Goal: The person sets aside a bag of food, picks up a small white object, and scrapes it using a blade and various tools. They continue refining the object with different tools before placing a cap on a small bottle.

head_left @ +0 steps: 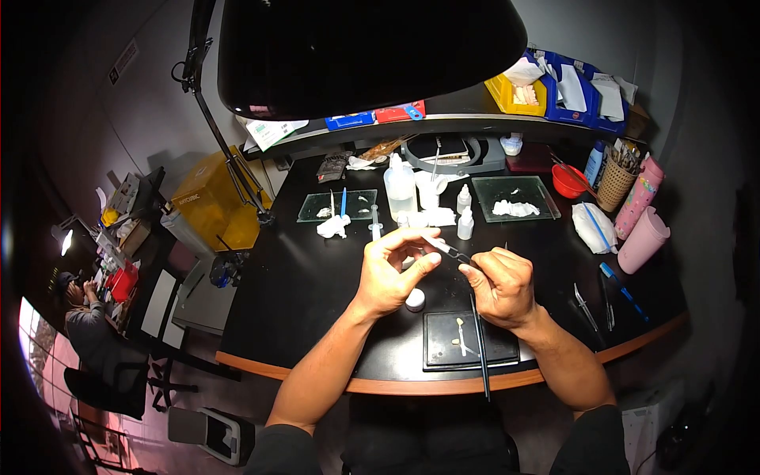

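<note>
Over the desk's middle, my left hand (pixel 392 273) pinches a small white piece (pixel 434 242) between thumb and fingers. My right hand (pixel 504 286) is closed around a slim dark metal tool (pixel 459 256), whose narrow looped end meets the white piece at my left fingertips. Under my hands lies a black tray (pixel 439 348) with small pale pieces (pixel 459 340) on it. A long dark thin stick (pixel 480 348) crosses the tray and reaches past the desk's front edge. A small white-lidded jar (pixel 415 299) stands below my left hand.
Behind my hands stand a clear bottle (pixel 400 190), small dropper bottles (pixel 465 224) and glass plates (pixel 516 198). To the right are tweezers (pixel 586 307), a blue brush (pixel 624 291) and a pink tumbler (pixel 644 241). A black lamp (pixel 372 59) hangs above. A person (pixel 91 324) sits at the left.
</note>
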Demonstrator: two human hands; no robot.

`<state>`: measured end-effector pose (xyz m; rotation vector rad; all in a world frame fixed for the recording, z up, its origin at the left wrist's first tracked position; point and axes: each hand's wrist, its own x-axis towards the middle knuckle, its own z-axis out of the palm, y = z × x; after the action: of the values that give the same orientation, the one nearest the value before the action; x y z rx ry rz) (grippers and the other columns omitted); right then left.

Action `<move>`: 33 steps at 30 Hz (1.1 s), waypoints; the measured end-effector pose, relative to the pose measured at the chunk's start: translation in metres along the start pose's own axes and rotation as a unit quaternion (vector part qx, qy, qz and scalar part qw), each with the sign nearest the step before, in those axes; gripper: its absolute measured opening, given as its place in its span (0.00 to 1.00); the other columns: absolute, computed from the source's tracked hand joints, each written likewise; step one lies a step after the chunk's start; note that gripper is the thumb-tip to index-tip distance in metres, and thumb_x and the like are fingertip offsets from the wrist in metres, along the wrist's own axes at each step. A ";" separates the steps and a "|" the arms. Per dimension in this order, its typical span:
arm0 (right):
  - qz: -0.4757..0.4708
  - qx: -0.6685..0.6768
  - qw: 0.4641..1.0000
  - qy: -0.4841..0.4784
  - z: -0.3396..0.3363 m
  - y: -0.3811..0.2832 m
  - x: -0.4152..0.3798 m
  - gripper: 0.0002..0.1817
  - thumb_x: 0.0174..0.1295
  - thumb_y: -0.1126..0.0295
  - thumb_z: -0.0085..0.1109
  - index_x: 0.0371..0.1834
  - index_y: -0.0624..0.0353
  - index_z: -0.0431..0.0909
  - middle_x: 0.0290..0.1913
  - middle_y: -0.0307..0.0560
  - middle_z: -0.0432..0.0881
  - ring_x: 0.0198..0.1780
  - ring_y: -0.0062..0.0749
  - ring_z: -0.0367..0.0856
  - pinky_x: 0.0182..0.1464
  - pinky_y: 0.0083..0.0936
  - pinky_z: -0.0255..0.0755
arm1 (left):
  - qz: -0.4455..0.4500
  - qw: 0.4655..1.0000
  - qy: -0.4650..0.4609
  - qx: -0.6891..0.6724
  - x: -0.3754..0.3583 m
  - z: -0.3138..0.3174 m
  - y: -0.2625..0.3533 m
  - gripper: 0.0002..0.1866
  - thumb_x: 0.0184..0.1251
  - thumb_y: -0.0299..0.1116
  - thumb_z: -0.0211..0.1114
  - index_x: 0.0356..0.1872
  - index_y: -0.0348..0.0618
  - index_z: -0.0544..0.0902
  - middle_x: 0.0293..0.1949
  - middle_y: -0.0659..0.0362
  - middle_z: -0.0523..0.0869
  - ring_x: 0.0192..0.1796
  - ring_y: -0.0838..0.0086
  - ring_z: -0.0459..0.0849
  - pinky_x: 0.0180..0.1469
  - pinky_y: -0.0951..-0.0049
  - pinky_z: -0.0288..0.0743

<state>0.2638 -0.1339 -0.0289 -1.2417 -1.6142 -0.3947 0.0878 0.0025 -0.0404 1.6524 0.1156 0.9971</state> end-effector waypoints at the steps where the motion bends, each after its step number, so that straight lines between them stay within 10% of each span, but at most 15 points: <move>1: -0.001 -0.002 1.000 -0.002 0.000 0.000 0.000 0.11 0.62 0.73 0.74 0.28 0.60 0.79 0.19 0.46 0.74 0.20 0.42 0.74 0.25 0.35 0.67 | -0.008 1.000 0.011 -0.013 0.000 0.001 0.001 0.19 0.69 0.20 0.74 0.60 0.32 0.85 0.51 0.53 0.90 0.50 0.76 0.87 0.55 0.74 0.82; 30: -0.061 0.009 0.998 0.006 0.002 0.004 0.001 0.10 0.60 0.73 0.76 0.37 0.67 0.85 0.21 0.46 0.78 0.20 0.36 0.74 0.26 0.31 0.67 | -0.004 0.999 0.011 -0.038 -0.002 0.008 0.009 0.16 0.68 0.18 0.74 0.56 0.33 0.88 0.51 0.54 0.90 0.53 0.74 0.88 0.58 0.74 0.82; 33: -0.056 0.010 0.998 0.014 0.000 0.001 0.003 0.09 0.59 0.74 0.77 0.36 0.66 0.85 0.22 0.46 0.78 0.20 0.36 0.74 0.26 0.31 0.67 | -0.021 0.998 0.049 -0.021 -0.003 0.009 0.012 0.15 0.71 0.23 0.74 0.57 0.34 0.88 0.46 0.53 0.93 0.45 0.77 0.89 0.45 0.76 0.84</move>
<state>0.2650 -0.1322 -0.0269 -1.1305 -1.6650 -0.4630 0.0868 -0.0098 -0.0317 1.5571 0.1941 1.0416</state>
